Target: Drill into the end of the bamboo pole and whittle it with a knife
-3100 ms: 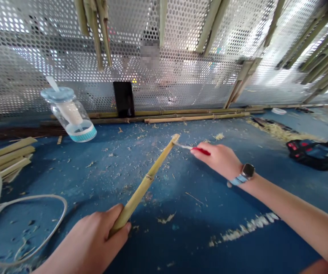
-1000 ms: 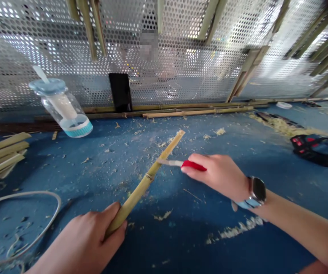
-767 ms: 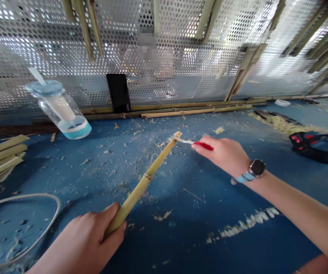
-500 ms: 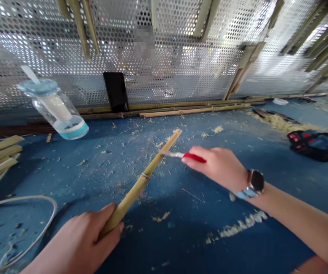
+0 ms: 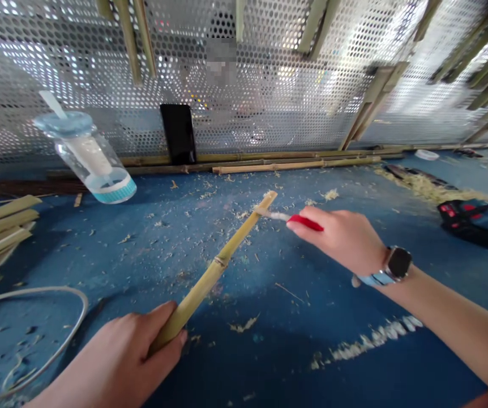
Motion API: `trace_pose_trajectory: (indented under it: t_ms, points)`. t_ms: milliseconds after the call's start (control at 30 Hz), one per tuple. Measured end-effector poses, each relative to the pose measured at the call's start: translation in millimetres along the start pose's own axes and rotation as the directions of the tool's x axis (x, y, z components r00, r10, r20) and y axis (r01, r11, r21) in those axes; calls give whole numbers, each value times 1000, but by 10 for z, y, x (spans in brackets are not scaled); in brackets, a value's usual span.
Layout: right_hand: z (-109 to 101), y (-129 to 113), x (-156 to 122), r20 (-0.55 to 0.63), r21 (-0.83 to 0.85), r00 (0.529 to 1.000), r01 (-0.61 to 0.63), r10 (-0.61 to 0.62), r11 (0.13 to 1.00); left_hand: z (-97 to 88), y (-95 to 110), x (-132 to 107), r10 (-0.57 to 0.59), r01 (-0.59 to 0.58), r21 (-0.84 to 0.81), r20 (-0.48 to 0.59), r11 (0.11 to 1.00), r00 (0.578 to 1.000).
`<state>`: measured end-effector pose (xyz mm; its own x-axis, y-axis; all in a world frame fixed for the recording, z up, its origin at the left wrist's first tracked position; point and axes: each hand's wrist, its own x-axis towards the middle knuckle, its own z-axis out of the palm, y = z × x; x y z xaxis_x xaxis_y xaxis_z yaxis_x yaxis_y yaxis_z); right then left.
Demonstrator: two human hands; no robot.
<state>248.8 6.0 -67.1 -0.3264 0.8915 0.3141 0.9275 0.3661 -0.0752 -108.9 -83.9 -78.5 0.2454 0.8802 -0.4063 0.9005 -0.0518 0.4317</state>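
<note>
My left hand (image 5: 120, 362) is closed round the near end of a bamboo stick (image 5: 222, 260) that slants away over the blue table (image 5: 269, 317). My right hand (image 5: 346, 238), with a watch on its wrist, is closed on a red-handled knife (image 5: 299, 221). The knife's blade lies against the stick close to its far tip. Pale shavings are scattered on the table around the stick.
A clear jar with a blue lid (image 5: 86, 158) lies tilted at the back left, beside a black phone (image 5: 178, 133) that leans on the perforated metal wall (image 5: 269, 102). Long bamboo poles (image 5: 290, 164) lie along that wall. Split bamboo strips (image 5: 1, 226) and a white cable (image 5: 35, 294) are at the left. A red and black tool (image 5: 477, 221) is at the right.
My right hand has slid the knife outward along the stick from mid-length toward the far tip, repeating earlier strokes. My left hand keeps its grip on the stick.
</note>
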Motion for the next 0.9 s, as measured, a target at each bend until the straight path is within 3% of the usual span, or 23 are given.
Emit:
trace_pose_trajectory:
  t_ms: [133, 300, 433, 600, 767, 900]
  points:
    - [-6, -69, -28, 54, 104, 990, 123, -129, 987, 20, 81, -55, -46, 46, 66, -1, 997, 999]
    - [57, -14, 46, 84, 115, 996, -40, 30, 993, 55, 24, -51, -42, 39, 70, 46, 997, 998]
    - [47, -76, 14, 159, 203, 985, 36, -69, 978, 84, -48, -29, -61, 54, 78, 96, 995, 994]
    - [10, -67, -3, 101, 126, 995, -28, 16, 992, 88, -94, -26, -70, 68, 19, 134, 998, 988]
    - [5, -97, -20, 149, 204, 986, 40, -71, 978, 91, -95, -38, -80, 78, 25, 105, 997, 991]
    - [15, -33, 12, 140, 140, 989, -63, 43, 988, 81, -66, -39, -96, 96, 8, 118, 995, 988]
